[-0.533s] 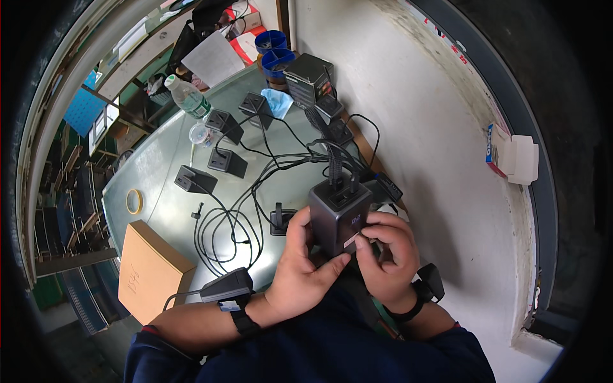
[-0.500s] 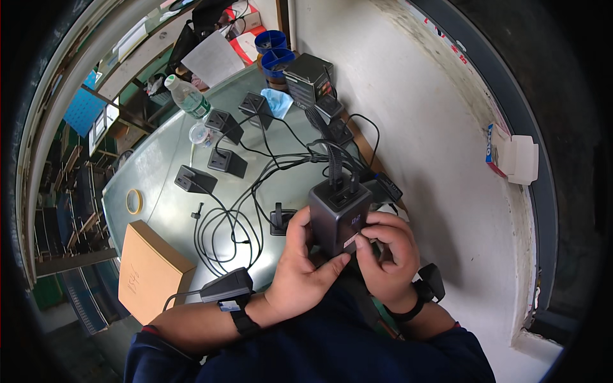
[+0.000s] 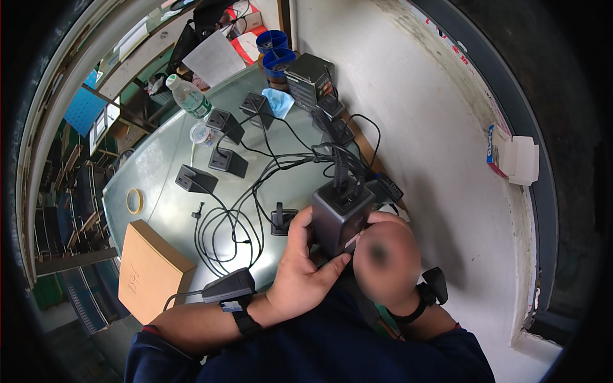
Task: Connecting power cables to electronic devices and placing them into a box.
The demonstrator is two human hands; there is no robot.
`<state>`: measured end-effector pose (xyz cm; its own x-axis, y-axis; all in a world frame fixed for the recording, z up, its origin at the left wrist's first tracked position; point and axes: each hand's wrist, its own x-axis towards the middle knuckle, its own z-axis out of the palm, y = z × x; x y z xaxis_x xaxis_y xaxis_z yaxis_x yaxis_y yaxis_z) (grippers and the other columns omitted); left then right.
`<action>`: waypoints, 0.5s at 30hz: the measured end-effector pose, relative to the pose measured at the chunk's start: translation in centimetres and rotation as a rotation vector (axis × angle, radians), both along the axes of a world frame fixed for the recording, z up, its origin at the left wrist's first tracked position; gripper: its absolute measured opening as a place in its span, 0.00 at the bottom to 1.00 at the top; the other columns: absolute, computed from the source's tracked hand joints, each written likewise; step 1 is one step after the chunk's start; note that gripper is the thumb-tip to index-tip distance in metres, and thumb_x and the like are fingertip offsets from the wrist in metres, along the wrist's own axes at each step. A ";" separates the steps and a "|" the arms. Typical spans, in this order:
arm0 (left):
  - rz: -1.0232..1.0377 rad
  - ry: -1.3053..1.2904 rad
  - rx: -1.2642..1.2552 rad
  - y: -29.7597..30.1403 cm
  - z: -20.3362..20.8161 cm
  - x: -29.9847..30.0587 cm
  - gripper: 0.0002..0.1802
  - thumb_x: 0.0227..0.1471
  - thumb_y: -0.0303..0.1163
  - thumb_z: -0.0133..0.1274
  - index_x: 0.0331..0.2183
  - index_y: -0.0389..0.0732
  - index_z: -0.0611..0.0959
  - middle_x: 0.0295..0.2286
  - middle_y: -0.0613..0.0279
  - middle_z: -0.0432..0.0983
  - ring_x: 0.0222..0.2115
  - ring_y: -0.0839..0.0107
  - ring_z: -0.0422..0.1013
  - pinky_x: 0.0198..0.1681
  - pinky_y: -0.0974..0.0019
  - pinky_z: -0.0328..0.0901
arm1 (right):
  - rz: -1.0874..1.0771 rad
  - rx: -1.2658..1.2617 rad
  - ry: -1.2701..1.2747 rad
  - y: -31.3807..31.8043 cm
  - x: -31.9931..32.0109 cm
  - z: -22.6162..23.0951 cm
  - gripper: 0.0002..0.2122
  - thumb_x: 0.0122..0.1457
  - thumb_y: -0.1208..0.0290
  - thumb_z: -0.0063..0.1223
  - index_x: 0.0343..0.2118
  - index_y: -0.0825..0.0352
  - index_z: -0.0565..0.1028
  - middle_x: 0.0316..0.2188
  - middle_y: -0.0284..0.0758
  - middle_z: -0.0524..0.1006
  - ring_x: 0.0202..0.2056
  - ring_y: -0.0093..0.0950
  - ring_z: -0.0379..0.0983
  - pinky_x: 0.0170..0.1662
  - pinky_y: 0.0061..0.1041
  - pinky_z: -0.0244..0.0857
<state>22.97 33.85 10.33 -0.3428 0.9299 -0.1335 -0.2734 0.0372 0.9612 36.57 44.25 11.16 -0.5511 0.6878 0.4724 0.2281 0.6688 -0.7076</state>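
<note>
In the head view, the block point(image 3: 341, 220) has shifted slightly to the right and a little nearer the body since the earlier frame, and the leads point(image 3: 341, 169) plugged into its top have bent along with it. The small lit mark that showed on its front face can no longer be made out. For the work in hand this looks like a minor adjustment: the block is in much the same place, its leads are in, and the display cannot be read.

The block is upright, tilted a little, in front of the person's body at the near side of the table point(image 3: 159, 185). The left hand point(image 3: 294, 274) grasps it, fingers along its left side and thumb under the lower front edge. The right hand point(image 3: 386, 265) is mostly lost in a blur at the block's right side, beside a pale label point(image 3: 352, 241); whether it grips or only touches, I cannot tell.

Beyond the hands, a small black clip-like piece point(image 3: 281, 219) lies just left of the block, next to the left fingers. Further left are a coiled cable point(image 3: 203, 246), four adapters point(image 3: 195, 179), a carton point(image 3: 153, 271) and a tape roll point(image 3: 134, 201).
</note>
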 end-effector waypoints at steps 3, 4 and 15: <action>0.016 0.032 0.001 -0.2 -0.3 0.1 0.46 0.54 0.12 0.58 0.66 0.39 0.52 0.56 0.50 0.65 0.58 0.67 0.65 0.59 0.65 0.66 | -0.025 -0.014 -0.018 -0.3 -0.1 -0.1 0.13 0.46 0.85 0.64 0.36 0.68 0.77 0.43 0.43 0.79 0.39 0.41 0.80 0.41 0.33 0.75; 0.015 -0.010 -0.030 -0.3 -0.2 0.2 0.46 0.54 0.12 0.58 0.66 0.39 0.52 0.55 0.50 0.65 0.58 0.66 0.65 0.59 0.65 0.66 | -0.030 -0.022 -0.014 -0.4 0.0 -0.2 0.13 0.47 0.85 0.64 0.36 0.67 0.76 0.43 0.43 0.79 0.39 0.41 0.80 0.41 0.34 0.75; 0.012 0.124 -0.028 -0.5 -0.6 -0.2 0.42 0.53 0.18 0.62 0.63 0.38 0.58 0.52 0.50 0.68 0.55 0.63 0.68 0.57 0.63 0.66 | -0.028 -0.034 -0.024 -0.6 -0.4 -0.4 0.13 0.45 0.86 0.61 0.34 0.67 0.74 0.41 0.42 0.77 0.38 0.40 0.78 0.42 0.34 0.73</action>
